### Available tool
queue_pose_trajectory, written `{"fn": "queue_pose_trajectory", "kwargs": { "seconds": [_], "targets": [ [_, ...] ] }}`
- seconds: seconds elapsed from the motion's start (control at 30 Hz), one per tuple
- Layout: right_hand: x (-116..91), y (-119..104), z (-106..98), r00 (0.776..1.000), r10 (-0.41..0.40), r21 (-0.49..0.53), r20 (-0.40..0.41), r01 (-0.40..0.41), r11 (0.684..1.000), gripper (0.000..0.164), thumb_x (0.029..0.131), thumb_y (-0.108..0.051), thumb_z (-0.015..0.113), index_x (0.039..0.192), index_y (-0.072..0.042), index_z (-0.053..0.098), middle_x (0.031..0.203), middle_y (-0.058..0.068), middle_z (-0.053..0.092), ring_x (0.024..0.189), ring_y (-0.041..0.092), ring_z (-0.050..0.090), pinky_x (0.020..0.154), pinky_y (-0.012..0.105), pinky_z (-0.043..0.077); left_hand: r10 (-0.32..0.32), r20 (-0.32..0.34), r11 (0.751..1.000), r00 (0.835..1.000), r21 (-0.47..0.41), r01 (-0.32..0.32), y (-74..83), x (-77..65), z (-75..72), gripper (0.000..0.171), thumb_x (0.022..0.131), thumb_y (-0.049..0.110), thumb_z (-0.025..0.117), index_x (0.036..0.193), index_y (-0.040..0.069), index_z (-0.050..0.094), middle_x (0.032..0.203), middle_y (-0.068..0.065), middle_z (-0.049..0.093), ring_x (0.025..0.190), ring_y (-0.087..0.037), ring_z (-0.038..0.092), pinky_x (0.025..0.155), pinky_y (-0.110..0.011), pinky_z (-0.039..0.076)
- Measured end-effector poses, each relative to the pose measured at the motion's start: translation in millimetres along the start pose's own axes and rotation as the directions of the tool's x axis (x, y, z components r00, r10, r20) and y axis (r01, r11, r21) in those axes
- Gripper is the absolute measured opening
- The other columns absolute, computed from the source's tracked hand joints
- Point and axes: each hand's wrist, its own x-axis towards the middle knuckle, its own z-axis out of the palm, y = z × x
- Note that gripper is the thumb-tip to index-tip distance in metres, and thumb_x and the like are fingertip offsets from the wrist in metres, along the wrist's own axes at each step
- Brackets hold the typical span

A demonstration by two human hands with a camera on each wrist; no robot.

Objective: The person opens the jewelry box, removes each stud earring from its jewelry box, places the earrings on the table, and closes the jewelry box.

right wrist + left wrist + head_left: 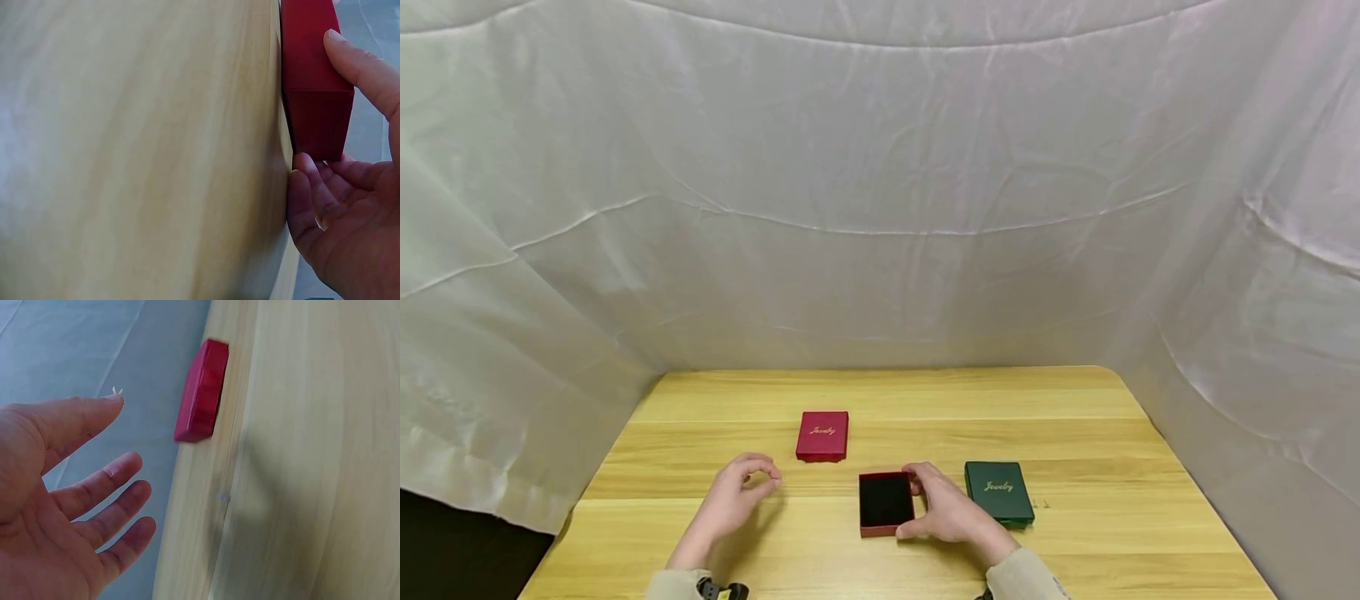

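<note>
My right hand (943, 510) grips the right side of an open red jewelry box (886, 503), thumb at the near corner and fingers towards the far one. Black padding lines the box, which stands on the table. In the right wrist view the thumb lies against the red box wall (315, 69). Left of the box, my left hand (737, 496) is held above the table, thumb and index finger brought together. A tiny pale pronged piece (117, 394) sticks out at the thumb tip in the left wrist view; its kind is too small to tell.
A crimson box or lid marked "Jewelry" (823, 433) lies farther back, between the hands. A dark green jewelry box (999, 491) lies right of the right hand, with small bits (1041, 504) beside it. White cloth (880, 208) surrounds the wooden table (1112, 542).
</note>
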Motion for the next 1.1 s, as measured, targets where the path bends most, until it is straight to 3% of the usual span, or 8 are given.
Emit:
{"fn": "queue_pose_trajectory", "kwargs": {
  "seconds": [0.3, 0.6, 0.83, 1.1],
  "targets": [
    [0, 1, 1, 1.0, -0.009, 0.003, -0.004, 0.009, 1.0, 0.09, 0.071, -0.038, 0.088, 0.139, 0.001, 0.044, 0.12, 0.002, 0.053, 0.106, 0.023, 0.054, 0.089, 0.043, 0.048, -0.048, -0.036, 0.998, 0.998, 0.035, 0.049, -17.3, -6.1, -19.6, 0.004, 0.086, 0.009, 0.074, 0.087, 0.01, 0.07, 0.11, -0.012, 0.065, 0.109, -0.032, 0.057, 0.095, -0.056, 0.045],
    [0, 0, 0, 1.0, -0.008, 0.006, -0.004, 0.008, 1.0, 0.089, 0.071, -0.037, 0.088, 0.139, 0.001, 0.044, 0.118, 0.002, 0.053, 0.105, 0.023, 0.053, 0.088, 0.042, 0.048, -0.145, -0.018, 0.984, 0.989, 0.105, 0.146, -35.6, -11.1, -22.9, 0.009, 0.085, 0.004, 0.073, 0.083, 0.012, 0.07, 0.1, -0.006, 0.064, 0.09, -0.022, 0.055, 0.079, -0.037, 0.046],
    [0, 2, 1, 1.0, -0.005, -0.003, -0.004, 0.005, 1.0, 0.09, 0.072, -0.038, 0.088, 0.14, 0.001, 0.043, 0.12, 0.003, 0.053, 0.105, 0.023, 0.053, 0.088, 0.041, 0.048, -0.137, -0.015, 0.976, 0.991, 0.169, 0.137, -40.7, -8.0, -18.9, 0.009, 0.082, 0.005, 0.076, 0.079, 0.013, 0.071, 0.099, -0.004, 0.065, 0.092, -0.024, 0.058, 0.08, -0.043, 0.048],
    [-1, 1, 1, 1.0, -0.006, 0.006, -0.006, 0.006, 1.0, 0.091, 0.072, -0.039, 0.087, 0.14, 0.002, 0.043, 0.123, 0.004, 0.052, 0.106, 0.023, 0.054, 0.088, 0.041, 0.048, -0.16, -0.026, 0.969, 0.987, 0.185, 0.162, -40.5, -6.7, -15.4, 0.009, 0.079, 0.003, 0.077, 0.075, 0.01, 0.072, 0.099, -0.005, 0.064, 0.1, -0.031, 0.058, 0.087, -0.052, 0.048]
  ]
}}
